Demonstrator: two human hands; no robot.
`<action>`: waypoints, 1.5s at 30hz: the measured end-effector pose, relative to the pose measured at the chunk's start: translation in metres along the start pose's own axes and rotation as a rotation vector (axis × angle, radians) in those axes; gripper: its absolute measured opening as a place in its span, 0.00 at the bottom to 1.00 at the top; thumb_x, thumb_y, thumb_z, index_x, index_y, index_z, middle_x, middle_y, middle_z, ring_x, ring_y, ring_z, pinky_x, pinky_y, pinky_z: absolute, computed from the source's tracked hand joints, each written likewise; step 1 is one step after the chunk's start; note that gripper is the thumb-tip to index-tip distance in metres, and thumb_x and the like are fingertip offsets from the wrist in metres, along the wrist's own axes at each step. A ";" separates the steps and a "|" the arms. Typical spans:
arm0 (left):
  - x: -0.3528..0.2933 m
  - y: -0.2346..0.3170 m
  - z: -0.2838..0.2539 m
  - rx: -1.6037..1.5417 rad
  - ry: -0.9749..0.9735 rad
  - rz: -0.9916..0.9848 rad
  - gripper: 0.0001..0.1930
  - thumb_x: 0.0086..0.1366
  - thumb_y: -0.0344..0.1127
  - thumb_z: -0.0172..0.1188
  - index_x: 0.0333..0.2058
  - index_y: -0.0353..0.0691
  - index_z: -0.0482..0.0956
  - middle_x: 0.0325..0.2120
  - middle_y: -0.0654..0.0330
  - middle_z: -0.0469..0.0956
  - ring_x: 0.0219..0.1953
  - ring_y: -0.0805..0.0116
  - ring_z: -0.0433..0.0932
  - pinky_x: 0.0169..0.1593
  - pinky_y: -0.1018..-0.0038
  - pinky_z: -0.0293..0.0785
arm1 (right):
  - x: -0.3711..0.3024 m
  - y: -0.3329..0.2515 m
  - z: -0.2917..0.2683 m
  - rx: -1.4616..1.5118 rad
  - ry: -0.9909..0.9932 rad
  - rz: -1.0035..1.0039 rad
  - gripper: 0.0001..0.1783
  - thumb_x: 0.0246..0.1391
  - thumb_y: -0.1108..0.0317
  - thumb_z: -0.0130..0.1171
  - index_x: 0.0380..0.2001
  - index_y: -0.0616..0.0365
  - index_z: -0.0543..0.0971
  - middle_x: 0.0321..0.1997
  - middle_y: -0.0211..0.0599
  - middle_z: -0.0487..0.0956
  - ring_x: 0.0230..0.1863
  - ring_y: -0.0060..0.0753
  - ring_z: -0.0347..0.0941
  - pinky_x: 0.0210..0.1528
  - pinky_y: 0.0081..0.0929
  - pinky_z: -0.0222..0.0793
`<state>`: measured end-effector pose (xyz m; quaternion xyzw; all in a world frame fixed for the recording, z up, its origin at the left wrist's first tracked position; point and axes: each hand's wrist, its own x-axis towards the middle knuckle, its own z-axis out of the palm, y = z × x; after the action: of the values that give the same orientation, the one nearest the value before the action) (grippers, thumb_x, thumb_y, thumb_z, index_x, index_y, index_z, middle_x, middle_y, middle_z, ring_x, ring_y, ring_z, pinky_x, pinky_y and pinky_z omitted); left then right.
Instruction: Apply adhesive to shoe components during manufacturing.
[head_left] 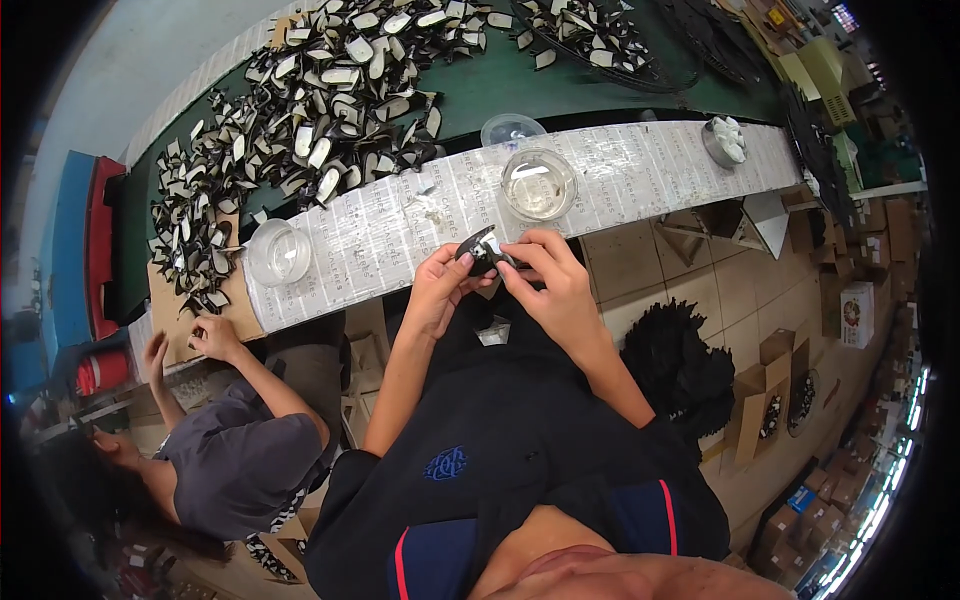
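Note:
In front of my chest I hold a small black curved piece (478, 262) with a shiny white patch on it. My left hand (437, 292) grips its left side, thumb on the face and fingers curled behind. The fingertips of my right hand (548, 282) pinch its right edge by the white patch. Beyond my hands, a round clear plastic tub (540, 186) stands on the paper-covered bench edge (400, 215). A big heap of similar black pieces with pale oval insides (340, 100) lies on the green bench top.
Left is another clear tub (279, 254); a co-worker (250, 430) sits there, hands at a cardboard sheet (215, 295). A cup of white balls (724, 142) stands at right. Black strips (678, 365) hang right of me, near open cartons (765, 390) on the tiled floor.

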<state>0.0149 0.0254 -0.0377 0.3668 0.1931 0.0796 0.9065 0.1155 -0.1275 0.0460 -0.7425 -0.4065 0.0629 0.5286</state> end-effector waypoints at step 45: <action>0.011 0.002 0.003 -0.037 0.029 -0.002 0.10 0.71 0.36 0.55 0.44 0.35 0.73 0.38 0.54 0.81 0.39 0.65 0.83 0.45 0.72 0.80 | 0.001 0.025 -0.013 -0.221 0.148 -0.046 0.13 0.51 0.75 0.65 0.41 0.63 0.79 0.44 0.42 0.74 0.33 0.34 0.80 0.32 0.27 0.78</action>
<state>0.0263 0.0276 -0.0374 0.3486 0.2053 0.0875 0.9103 0.1364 -0.1395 0.0314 -0.7892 -0.3877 -0.0495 0.4736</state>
